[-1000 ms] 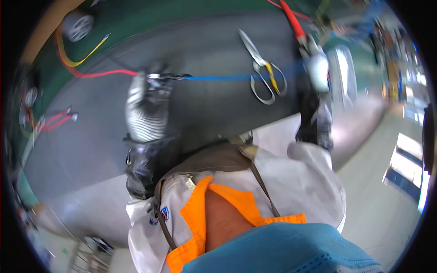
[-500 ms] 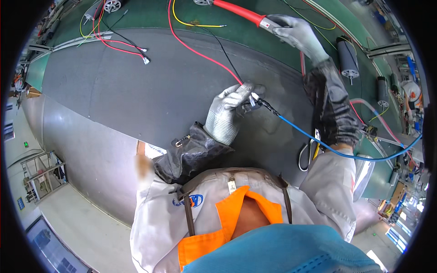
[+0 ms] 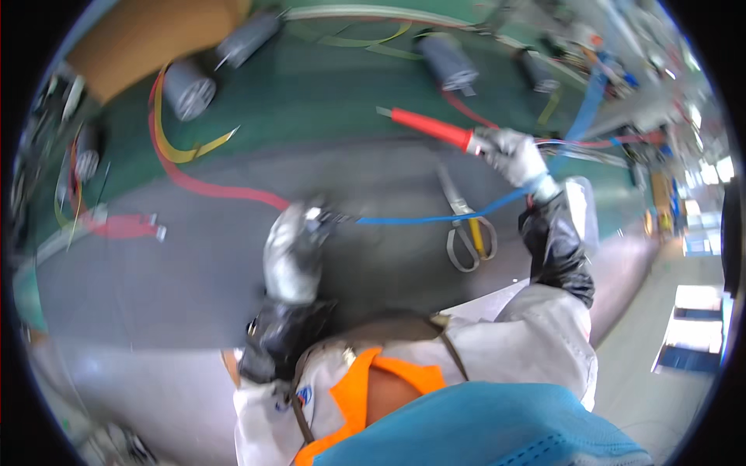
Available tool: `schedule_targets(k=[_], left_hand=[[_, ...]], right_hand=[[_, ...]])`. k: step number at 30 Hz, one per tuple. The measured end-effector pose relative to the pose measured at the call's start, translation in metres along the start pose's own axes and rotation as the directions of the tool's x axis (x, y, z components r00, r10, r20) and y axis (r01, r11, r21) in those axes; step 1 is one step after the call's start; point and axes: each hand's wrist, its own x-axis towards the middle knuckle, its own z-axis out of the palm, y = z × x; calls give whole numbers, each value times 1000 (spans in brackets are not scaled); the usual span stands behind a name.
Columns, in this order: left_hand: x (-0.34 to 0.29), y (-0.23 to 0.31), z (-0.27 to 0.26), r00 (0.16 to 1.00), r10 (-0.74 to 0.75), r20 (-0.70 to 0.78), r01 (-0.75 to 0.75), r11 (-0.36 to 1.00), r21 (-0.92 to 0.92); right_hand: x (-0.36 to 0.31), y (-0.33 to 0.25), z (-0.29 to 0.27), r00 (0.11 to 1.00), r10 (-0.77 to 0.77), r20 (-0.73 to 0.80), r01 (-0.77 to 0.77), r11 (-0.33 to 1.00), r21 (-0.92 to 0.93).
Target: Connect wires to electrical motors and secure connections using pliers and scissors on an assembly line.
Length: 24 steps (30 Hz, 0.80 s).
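My right hand [image 3: 511,158], in a grey glove, is closed round the rear of a red test probe [image 3: 431,130]. Its metal tip points left over the green surface, touching nothing. My gloved left hand [image 3: 292,252] is closed at the end of a red wire [image 3: 217,189], where a blue cable [image 3: 420,221] with a dark clip-like end also meets the fingers. Blur and the fingers hide how the two join. The red wire leads to a grey cylindrical motor [image 3: 189,90], along with a yellow wire [image 3: 186,152] whose end lies loose.
Scissors [image 3: 457,203] lie by a yellow-handled item on the dark mat [image 3: 155,287], below the blue cable. More motors [image 3: 449,62] with wires stand along the green bench [image 3: 326,93]. Red leads with connectors [image 3: 128,226] lie at left. A brown cardboard panel [image 3: 148,39] is at far left.
My view has swung to the right, blurring the picture. The probe tip, before at a motor by the upper edge, is now away from it. My left hand still grips the wire end.
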Motion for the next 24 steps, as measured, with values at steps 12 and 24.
schedule_targets(k=[12, 24], left_hand=[[6, 25, -5, 998, -50, -38, 61, 900, 431], [91, 201, -56, 598, 505, 623, -97, -725, 682]], right_hand=[[-22, -161, 115, 900, -432, 65, 260, 649, 715], [0, -143, 147, 999, 48, 22, -52, 820, 569]])
